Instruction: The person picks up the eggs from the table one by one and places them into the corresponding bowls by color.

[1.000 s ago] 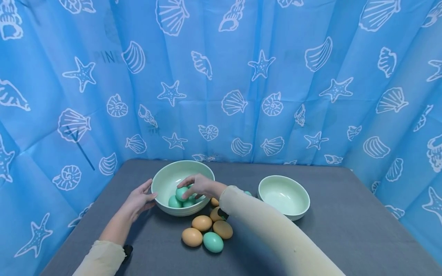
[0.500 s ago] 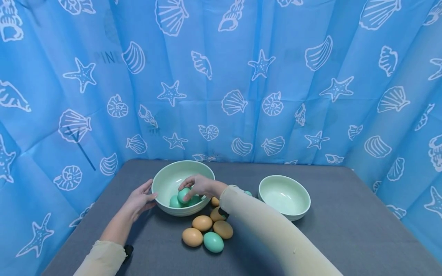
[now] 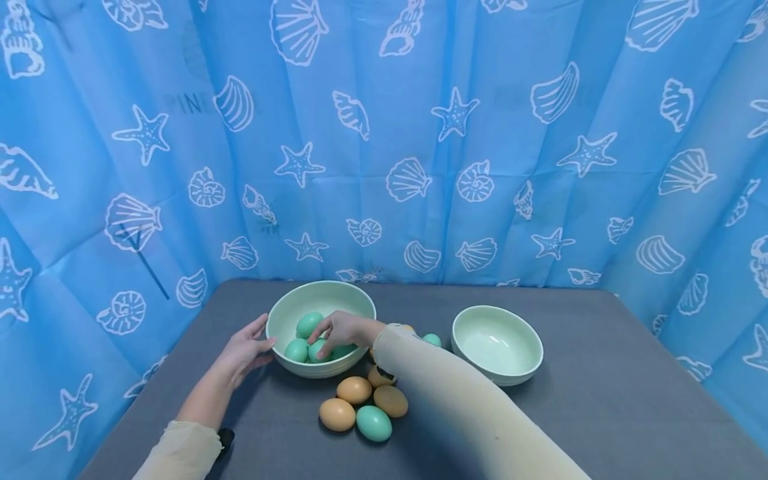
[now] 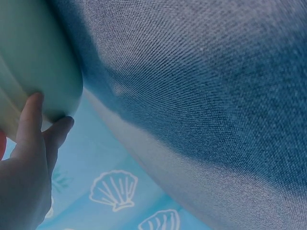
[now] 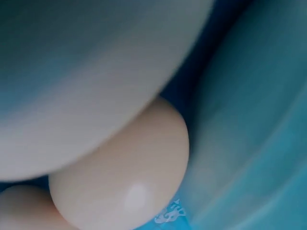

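In the head view, my left hand holds the left side of a pale green bowl, thumb at the rim. Two of its fingers lie on the bowl's outer wall in the left wrist view. My right hand reaches over the right rim, thumb and fingers around a green egg in the bowl. Beside it lie another green egg, one farther back and a partly hidden one under the hand.
In front of the bowl sit several brown eggs and a green egg. Another green egg shows behind the right sleeve, near a second pale green bowl. A patterned blue curtain hangs behind the grey table.
The green egg that my right hand held raised is out of its fingers and lies farther back in the bowl. That hand has lowered onto another green egg. My left hand stays at the bowl.
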A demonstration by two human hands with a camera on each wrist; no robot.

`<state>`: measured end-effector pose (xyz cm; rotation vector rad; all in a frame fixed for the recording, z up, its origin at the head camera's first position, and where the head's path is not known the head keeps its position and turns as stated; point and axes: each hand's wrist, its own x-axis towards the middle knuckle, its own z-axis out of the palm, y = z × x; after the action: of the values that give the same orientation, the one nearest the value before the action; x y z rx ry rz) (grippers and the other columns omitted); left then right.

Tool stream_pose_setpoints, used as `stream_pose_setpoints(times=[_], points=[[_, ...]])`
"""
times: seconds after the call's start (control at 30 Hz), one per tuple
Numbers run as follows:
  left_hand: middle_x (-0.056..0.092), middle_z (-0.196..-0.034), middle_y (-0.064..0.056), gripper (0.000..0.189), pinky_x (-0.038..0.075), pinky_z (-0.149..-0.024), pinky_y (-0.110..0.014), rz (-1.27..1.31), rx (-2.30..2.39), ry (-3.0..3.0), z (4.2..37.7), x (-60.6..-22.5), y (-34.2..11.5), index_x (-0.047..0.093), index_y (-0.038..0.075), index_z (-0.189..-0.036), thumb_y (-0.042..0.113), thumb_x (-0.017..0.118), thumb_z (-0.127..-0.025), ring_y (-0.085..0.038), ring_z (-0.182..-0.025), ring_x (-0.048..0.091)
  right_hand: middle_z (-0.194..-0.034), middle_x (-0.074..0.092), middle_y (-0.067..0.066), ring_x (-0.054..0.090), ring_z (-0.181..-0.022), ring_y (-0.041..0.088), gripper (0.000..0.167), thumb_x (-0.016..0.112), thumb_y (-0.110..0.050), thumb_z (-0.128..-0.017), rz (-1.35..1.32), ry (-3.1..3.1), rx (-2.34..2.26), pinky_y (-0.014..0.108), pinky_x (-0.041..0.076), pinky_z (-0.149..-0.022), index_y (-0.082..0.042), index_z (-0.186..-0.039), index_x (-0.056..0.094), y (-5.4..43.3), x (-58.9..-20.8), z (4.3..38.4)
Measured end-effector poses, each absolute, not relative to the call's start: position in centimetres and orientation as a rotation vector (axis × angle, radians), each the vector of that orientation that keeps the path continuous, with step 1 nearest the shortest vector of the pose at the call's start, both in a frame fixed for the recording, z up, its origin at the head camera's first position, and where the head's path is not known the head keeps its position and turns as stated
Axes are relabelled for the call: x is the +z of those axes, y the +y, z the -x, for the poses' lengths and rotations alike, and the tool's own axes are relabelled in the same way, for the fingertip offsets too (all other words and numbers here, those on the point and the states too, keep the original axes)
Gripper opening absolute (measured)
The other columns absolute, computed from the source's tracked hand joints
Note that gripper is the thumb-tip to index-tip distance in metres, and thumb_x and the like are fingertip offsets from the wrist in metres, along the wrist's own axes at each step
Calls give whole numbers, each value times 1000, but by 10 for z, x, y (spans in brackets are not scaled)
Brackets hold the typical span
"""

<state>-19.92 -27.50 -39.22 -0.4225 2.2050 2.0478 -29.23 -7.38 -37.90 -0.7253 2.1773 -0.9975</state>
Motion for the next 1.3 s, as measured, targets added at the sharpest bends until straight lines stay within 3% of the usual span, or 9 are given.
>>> stream_pose_setpoints(times=[0.33, 0.67, 0.93, 1.3], points=[[-4, -159, -22, 69, 32, -109, -54, 419, 2060, 2184, 199, -393, -273, 3, 5, -155, -1, 45, -101, -44, -142, 14, -124, 64, 11, 55, -120, 27, 32, 77, 0, -81, 738, 2212, -979, 35, 51, -92, -13, -110, 74, -72, -379, 287], [-5, -159, -21, 70, 32, -108, -55, 424, 2057, 2184, 201, -394, -274, 3, 5, -155, -1, 46, -101, -43, -143, 14, -129, 59, 19, 52, -123, 31, 36, 71, 3, -86, 730, 2134, -1206, 38, 50, -95, 0, -122, 67, -59, -368, 287], [-7, -159, -21, 70, 33, -108, -53, 403, 2052, 2196, 199, -392, -275, 1, 6, -155, -1, 45, -101, -43, -143, 13, -132, 58, 18, 52, -123, 30, 36, 66, 2, -90, 718, 2086, -1322, 40, 51, -95, -1, -125, 64, -39, -357, 282], [-6, -160, -20, 69, 33, -108, -53, 422, 2029, 2214, 200, -392, -275, 2, 6, -155, 1, 45, -102, -42, -144, 11, -126, 62, 15, 60, -111, 23, 35, 66, -4, -92, 695, 2064, -1472, 49, 48, -96, -5, -126, 64, -2, -344, 274]])
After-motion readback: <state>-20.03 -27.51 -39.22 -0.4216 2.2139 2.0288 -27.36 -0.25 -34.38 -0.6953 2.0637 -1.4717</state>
